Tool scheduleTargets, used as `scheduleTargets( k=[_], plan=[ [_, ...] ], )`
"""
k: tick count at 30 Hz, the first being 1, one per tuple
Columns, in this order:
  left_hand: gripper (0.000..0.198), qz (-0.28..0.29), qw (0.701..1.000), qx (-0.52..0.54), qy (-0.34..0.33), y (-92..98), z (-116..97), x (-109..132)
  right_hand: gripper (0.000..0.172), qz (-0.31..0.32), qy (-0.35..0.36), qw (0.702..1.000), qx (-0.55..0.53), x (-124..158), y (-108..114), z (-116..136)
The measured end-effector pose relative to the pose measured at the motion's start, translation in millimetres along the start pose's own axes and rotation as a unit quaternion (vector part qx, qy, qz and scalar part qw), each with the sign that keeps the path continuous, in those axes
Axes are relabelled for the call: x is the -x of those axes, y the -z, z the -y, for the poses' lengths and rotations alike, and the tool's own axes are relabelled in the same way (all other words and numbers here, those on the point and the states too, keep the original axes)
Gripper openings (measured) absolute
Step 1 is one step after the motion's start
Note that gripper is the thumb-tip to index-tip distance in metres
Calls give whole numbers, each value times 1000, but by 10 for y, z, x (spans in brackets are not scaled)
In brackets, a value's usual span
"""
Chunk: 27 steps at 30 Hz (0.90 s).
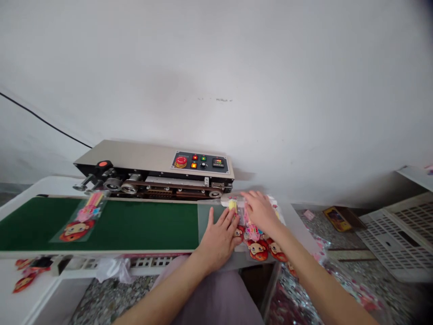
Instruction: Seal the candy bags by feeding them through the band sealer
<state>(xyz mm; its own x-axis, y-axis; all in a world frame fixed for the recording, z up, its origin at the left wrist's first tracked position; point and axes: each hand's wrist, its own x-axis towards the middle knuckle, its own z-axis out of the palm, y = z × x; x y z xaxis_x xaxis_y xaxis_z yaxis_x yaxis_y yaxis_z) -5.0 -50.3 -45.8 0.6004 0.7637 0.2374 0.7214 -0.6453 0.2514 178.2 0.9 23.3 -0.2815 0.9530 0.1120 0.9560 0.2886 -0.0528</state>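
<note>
My left hand point(218, 237) lies flat, fingers stretched out, on the grey plate at the right end of the green conveyor belt point(142, 225), touching the edge of a clear toy packet. My right hand point(260, 210) rests palm down, fingers spread, on a stack of clear packets point(259, 246) printed with red cartoon faces, near the infeed of the band sealer machine point(154, 169). Another sealed packet point(81, 221) lies on the belt at its far left.
The sealer's control panel point(201, 162) carries a red stop button and lit lamps. Loose packets lie on the white table at lower left point(25, 280). White plastic crates point(399, 234) stand on the speckled floor to the right. A black cable runs along the wall.
</note>
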Motion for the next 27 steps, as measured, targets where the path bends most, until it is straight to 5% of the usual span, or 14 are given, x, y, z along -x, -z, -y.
scheduleTargets(
  k=[7, 13, 17, 22, 27],
  plan=[
    [58, -18, 999, -40, 16, 32, 119, 116, 44, -39, 16, 990, 136, 813, -146, -122],
    [54, 10, 994, -87, 64, 210, 198, 240, 48, -33, -23, 992, 117, 534, -261, 242],
    [50, 15, 990, -98, 96, 314, 71, 143, 43, -46, -24, 993, 109, 424, -210, 282],
    [55, 26, 998, -56, -16, 120, -139, -109, 40, -59, -31, 988, 136, 557, -158, 17],
    [58, 19, 997, -65, -22, -50, 14, -138, 41, -54, -8, 989, 140, 623, -255, -121]
  ],
)
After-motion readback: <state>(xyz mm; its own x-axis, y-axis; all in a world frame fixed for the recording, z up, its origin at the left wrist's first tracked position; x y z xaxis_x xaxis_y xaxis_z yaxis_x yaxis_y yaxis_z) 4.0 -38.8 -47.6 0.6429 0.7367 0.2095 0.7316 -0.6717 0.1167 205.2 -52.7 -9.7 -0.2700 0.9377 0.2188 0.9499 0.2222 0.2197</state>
